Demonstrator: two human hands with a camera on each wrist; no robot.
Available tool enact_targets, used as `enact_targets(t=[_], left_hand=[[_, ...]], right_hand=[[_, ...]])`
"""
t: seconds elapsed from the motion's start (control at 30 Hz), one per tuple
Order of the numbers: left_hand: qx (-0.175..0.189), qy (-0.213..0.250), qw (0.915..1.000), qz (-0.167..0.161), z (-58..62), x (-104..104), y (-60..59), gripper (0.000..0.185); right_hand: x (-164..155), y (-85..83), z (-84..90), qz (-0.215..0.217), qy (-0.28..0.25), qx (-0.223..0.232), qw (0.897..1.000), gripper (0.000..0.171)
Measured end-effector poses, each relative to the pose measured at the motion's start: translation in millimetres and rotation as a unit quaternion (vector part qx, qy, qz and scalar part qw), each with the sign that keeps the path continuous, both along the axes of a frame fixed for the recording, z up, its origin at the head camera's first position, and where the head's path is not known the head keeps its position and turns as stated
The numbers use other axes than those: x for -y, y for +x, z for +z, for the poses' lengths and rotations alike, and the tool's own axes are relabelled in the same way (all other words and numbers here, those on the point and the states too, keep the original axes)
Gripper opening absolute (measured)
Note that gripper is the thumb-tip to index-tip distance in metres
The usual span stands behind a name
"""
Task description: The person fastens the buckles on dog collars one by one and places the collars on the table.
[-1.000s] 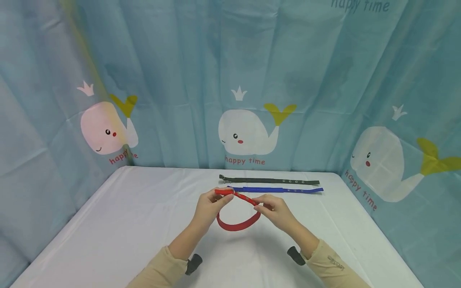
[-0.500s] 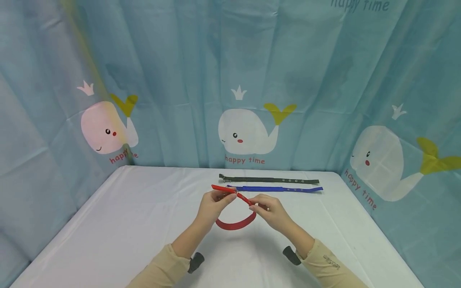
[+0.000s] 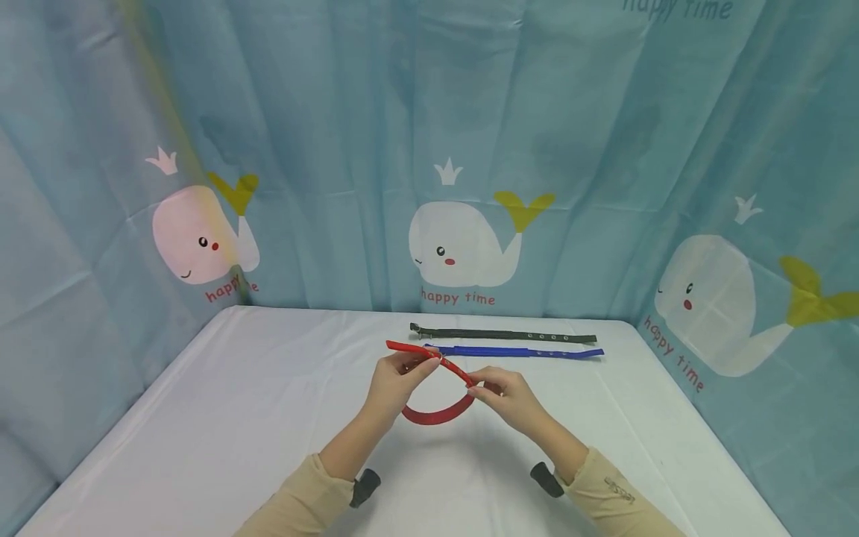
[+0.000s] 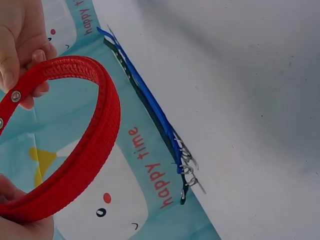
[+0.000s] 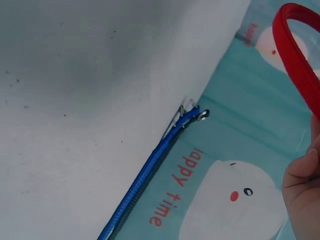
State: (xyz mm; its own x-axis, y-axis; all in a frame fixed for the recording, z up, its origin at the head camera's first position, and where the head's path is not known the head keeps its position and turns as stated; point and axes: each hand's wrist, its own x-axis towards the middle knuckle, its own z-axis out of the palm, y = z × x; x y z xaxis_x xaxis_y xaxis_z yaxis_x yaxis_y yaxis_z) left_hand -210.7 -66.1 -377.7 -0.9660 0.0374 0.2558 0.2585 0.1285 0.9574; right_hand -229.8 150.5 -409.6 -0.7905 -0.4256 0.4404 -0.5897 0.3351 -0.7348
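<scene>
Scene: a person sits at a white table (image 3: 268, 418) with a teal whale-print curtain (image 3: 463, 149) hung behind and to both sides; only the forearms, in tan sleeves, and the hands show.

Red collar (image 3: 436, 412): a webbing strap bent into a loop, held clear of the table near its middle, with 1 free end poking out toward 10 o'clock past the left hand. In the left wrist view the collar (image 4: 95, 145) curves wide open, metal eyelets showing on its strap end.

Left hand (image 3: 396, 382): fingers curled, thumb and fingertips pinching the strap where the 2 ends cross – apparently steadying that crossing so the loop keeps its shape.

Right hand (image 3: 505, 394): fingers curled, pinching the strap at the 3 o'clock side of the loop. Held from both sides like this, the band can be fed or tightened without twisting. The right wrist view shows only a thumb edge (image 5: 302, 200) beside the red arc (image 5: 295, 55).

Blue collar (image 3: 517, 352): lies flat and straight at 12 o'clock from the hands, untouched.

Dark collar (image 3: 503, 337): parallel and just beyond the blue one, nearly touching it – the pair looks laid out side by side, buckles at the left end.

Buckle on the red collar: too hidden by fingers to tell whether it is fastened.
</scene>
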Motion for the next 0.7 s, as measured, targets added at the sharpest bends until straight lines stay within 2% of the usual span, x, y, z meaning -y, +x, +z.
enact_targets(t=[0.17, 0.4, 0.53, 0.7], left_hand=[[-0.004, 0.008, 0.9999, -0.011, 0.6, 0, -0.7, 0.023], [-0.014, -0.009, 0.9998, -0.009, -1.8, -3, -0.5, 0.024], [-0.005, -0.026, 0.9996, -0.01, -1.2, -3, -0.5, 0.027], [0.013, -0.047, 0.9985, -0.023, -2.5, -3, -3.0, 0.029]], right_hand=[[2, 1.4, -0.9, 0.007, 0.0, -0.001, 1.0, 0.016], [8, 3.0, 2.3, 0.01, -0.007, -0.017, 1.0, 0.014], [5, 0.0, 4.5, -0.005, -0.013, -0.021, 1.0, 0.017], [2, -4.8, 21.1, -0.039, -0.037, -0.084, 0.995, 0.02]])
